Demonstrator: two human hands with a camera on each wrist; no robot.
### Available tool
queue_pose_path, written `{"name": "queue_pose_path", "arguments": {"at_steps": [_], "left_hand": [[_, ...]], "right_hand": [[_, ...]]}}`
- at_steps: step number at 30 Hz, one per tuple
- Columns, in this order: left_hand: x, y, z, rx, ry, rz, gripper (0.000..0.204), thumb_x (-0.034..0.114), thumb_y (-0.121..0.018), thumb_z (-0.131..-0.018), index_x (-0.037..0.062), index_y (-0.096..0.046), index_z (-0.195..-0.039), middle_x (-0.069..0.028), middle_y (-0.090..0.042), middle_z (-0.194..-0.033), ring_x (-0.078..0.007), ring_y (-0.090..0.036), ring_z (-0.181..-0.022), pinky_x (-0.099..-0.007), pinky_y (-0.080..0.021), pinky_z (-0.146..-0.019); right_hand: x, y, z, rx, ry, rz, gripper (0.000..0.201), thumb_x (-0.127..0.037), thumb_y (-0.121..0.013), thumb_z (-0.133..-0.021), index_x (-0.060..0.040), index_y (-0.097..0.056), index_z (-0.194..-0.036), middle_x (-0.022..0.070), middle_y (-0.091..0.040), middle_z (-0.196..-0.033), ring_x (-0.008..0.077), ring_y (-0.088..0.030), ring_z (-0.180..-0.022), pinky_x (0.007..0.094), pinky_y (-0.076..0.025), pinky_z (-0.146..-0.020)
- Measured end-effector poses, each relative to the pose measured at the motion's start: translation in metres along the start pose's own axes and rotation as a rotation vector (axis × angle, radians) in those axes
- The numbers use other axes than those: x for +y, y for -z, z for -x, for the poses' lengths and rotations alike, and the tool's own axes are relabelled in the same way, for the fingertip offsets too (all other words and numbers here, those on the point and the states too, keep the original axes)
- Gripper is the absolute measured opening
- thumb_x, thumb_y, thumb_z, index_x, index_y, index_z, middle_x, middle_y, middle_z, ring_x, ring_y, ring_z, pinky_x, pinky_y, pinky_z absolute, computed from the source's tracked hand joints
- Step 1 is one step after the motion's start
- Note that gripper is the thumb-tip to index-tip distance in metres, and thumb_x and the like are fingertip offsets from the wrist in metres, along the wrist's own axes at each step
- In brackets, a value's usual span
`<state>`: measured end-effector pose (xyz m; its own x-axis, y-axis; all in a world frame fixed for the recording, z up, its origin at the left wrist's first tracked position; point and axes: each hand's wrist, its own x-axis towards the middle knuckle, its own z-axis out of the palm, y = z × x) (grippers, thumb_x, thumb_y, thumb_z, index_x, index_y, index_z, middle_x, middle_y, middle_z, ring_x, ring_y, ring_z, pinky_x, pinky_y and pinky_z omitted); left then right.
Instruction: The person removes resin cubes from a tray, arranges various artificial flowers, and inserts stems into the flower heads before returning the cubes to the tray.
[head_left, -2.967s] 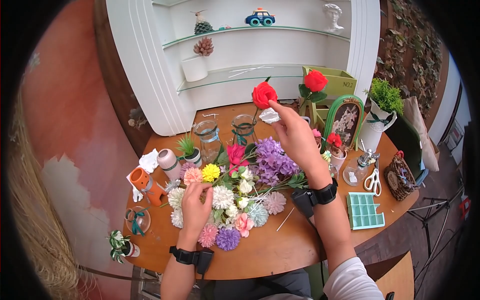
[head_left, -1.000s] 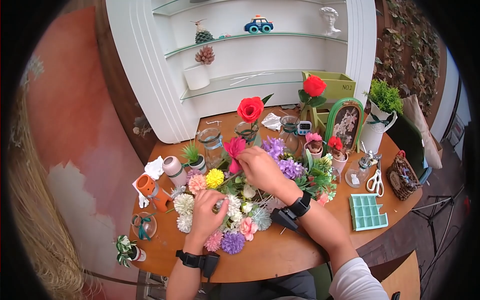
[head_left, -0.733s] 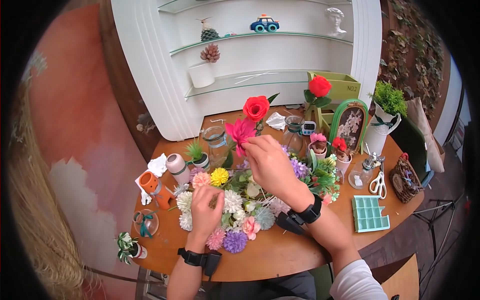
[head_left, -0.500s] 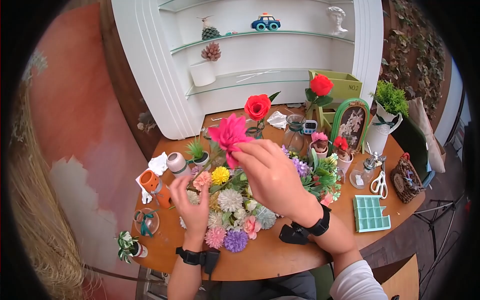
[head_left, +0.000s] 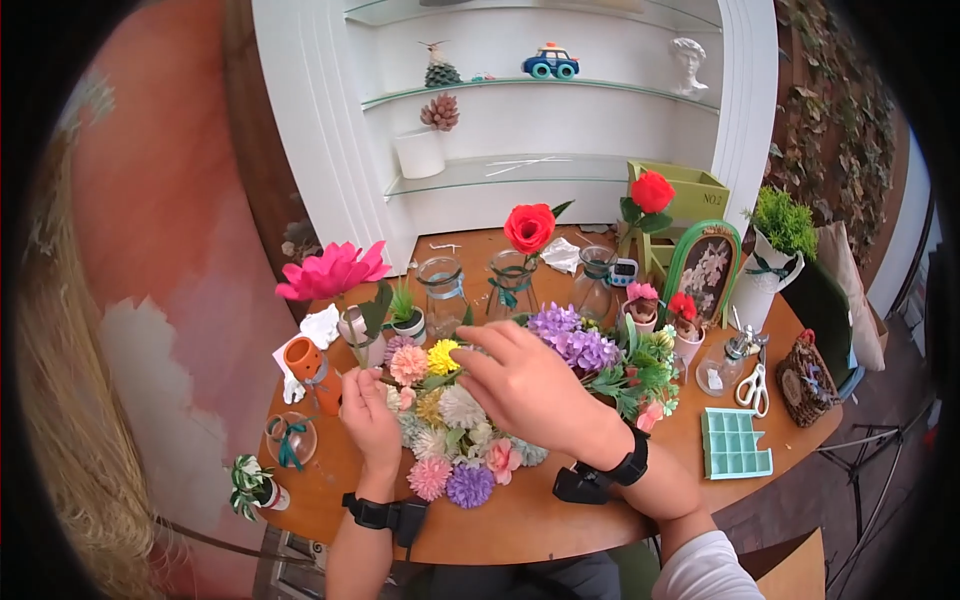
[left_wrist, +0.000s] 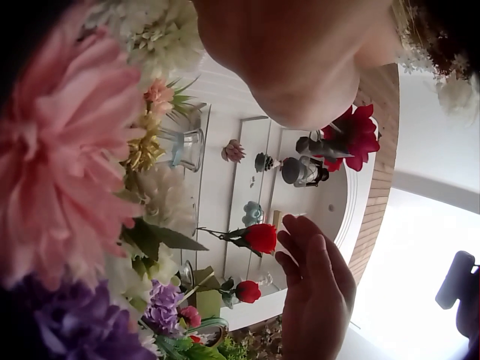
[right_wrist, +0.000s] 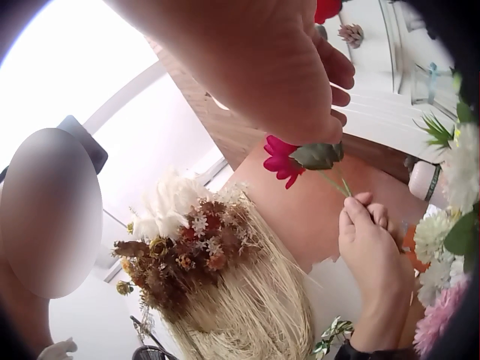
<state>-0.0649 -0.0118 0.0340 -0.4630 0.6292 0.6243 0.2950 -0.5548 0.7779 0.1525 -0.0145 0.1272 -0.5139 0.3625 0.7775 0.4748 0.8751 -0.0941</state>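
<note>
My left hand (head_left: 372, 425) pinches the green stem (right_wrist: 335, 182) of a bright magenta artificial flower (head_left: 335, 270), whose bloom stands above the left side of the table with dark green leaves below it. In the right wrist view the fingertips of that left hand close round the stem's lower part. My right hand (head_left: 535, 385) hovers with loosely extended fingers over the pile of artificial flowers, nearest a yellow bloom (head_left: 444, 356), and holds nothing. White pompom flowers (head_left: 460, 408), a purple pompom flower (head_left: 471, 486) and lilac hydrangeas (head_left: 578, 338) lie around it.
Behind the pile stand a glass vase (head_left: 441, 291) with a blue ribbon and another vase (head_left: 512, 290) bearing a red rose (head_left: 529, 228). An orange pot (head_left: 303, 355) sits left. White scissors (head_left: 753, 392) and a mint divided tray (head_left: 736, 443) lie right.
My right hand has let go of the red rose, now in the middle vase, then lifted the magenta flower from the pile. The flower has passed leftward into my left hand.
</note>
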Motion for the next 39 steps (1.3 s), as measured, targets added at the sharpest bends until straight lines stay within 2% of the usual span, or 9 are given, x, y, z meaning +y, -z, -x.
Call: {"name": "queue_pose_path", "arguments": {"at_steps": [3,8,11,14,15,22,28,34,39], "left_hand": [[-0.001,-0.002,0.005,-0.068,-0.023,-0.029,0.022,0.017,-0.045,-0.106,0.0002,-0.055,-0.095,0.0038,-0.048,-0.069,-0.0041,-0.041,-0.059,-0.0214,-0.032,-0.052],[0.003,-0.005,0.020,-0.263,-0.286,-0.282,0.016,0.007,-0.053,-0.099,-0.0033,-0.059,-0.110,-0.0184,-0.066,-0.084,-0.0311,-0.067,-0.073,-0.0372,-0.050,-0.063],[-0.003,-0.012,0.016,-0.246,-0.232,-0.138,0.017,0.005,-0.052,-0.098,-0.0027,-0.057,-0.113,-0.0194,-0.064,-0.086,-0.0362,-0.065,-0.075,-0.0400,-0.050,-0.065],[-0.002,-0.014,0.010,-0.268,-0.175,-0.115,0.021,0.003,-0.052,-0.097,-0.0033,-0.055,-0.117,-0.0210,-0.062,-0.093,-0.0373,-0.064,-0.083,-0.0423,-0.050,-0.073],[-0.002,-0.014,0.007,-0.297,-0.238,-0.139,0.024,0.002,-0.051,-0.097,-0.0040,-0.053,-0.121,-0.0220,-0.059,-0.099,-0.0384,-0.061,-0.090,-0.0435,-0.049,-0.080],[-0.015,-0.009,0.002,-0.276,-0.049,-0.228,0.023,0.008,-0.050,-0.100,-0.0036,-0.057,-0.119,-0.0199,-0.069,-0.103,-0.0325,-0.069,-0.092,-0.0389,-0.054,-0.077],[-0.018,-0.008,0.004,-0.211,-0.179,-0.300,0.026,0.007,-0.051,-0.100,-0.0024,-0.059,-0.123,-0.0194,-0.071,-0.103,-0.0319,-0.072,-0.093,-0.0366,-0.055,-0.076],[-0.005,-0.006,0.012,-0.206,-0.281,-0.211,0.022,0.004,-0.053,-0.098,-0.0033,-0.060,-0.117,-0.0214,-0.071,-0.103,-0.0333,-0.072,-0.092,-0.0367,-0.056,-0.075],[-0.006,-0.011,0.008,-0.182,-0.137,-0.179,0.028,0.007,-0.054,-0.099,-0.0034,-0.053,-0.125,-0.0183,-0.069,-0.107,-0.0265,-0.070,-0.091,-0.0346,-0.054,-0.073]], "right_hand": [[-0.005,-0.010,0.000,-0.052,-0.020,-0.077,0.028,-0.014,-0.070,-0.086,0.0013,-0.063,-0.109,0.0164,-0.064,-0.110,0.0344,-0.062,-0.099,0.0417,-0.051,-0.085],[-0.014,-0.016,-0.016,-0.108,-0.186,-0.159,0.032,-0.023,-0.071,-0.088,0.0031,-0.064,-0.104,0.0176,-0.067,-0.089,0.0347,-0.066,-0.080,0.0427,-0.053,-0.073],[-0.015,-0.023,-0.040,0.004,-0.536,-0.490,0.027,-0.021,-0.073,-0.086,0.0029,-0.068,-0.097,0.0163,-0.071,-0.083,0.0358,-0.069,-0.072,0.0381,-0.054,-0.067],[0.001,-0.045,-0.055,0.164,-0.333,-0.439,0.024,-0.021,-0.074,-0.086,-0.0006,-0.070,-0.098,0.0146,-0.072,-0.084,0.0328,-0.070,-0.076,0.0388,-0.053,-0.068],[0.008,-0.048,-0.059,0.040,-0.374,-0.436,0.028,-0.014,-0.074,-0.086,0.0001,-0.067,-0.109,0.0107,-0.072,-0.090,0.0133,-0.067,-0.081,0.0300,-0.052,-0.074],[0.049,-0.069,-0.076,0.065,-0.648,-0.880,0.023,-0.012,-0.074,-0.086,0.0001,-0.068,-0.104,0.0020,-0.068,-0.086,0.0091,-0.062,-0.074,0.0266,-0.049,-0.067],[0.068,-0.063,-0.072,0.073,-0.925,-1.168,0.018,-0.017,-0.076,-0.086,-0.0032,-0.067,-0.094,0.0004,-0.065,-0.079,0.0088,-0.059,-0.064,0.0247,-0.043,-0.057],[0.077,-0.066,-0.069,-0.031,-1.000,-1.168,0.016,-0.017,-0.077,-0.086,-0.0062,-0.068,-0.094,-0.0025,-0.063,-0.079,0.0086,-0.056,-0.060,0.0230,-0.044,-0.056],[0.059,-0.049,-0.075,0.259,-0.758,-0.854,0.017,-0.014,-0.075,-0.087,-0.0013,-0.069,-0.096,-0.0030,-0.062,-0.077,0.0044,-0.051,-0.062,0.0233,-0.039,-0.056]]}}
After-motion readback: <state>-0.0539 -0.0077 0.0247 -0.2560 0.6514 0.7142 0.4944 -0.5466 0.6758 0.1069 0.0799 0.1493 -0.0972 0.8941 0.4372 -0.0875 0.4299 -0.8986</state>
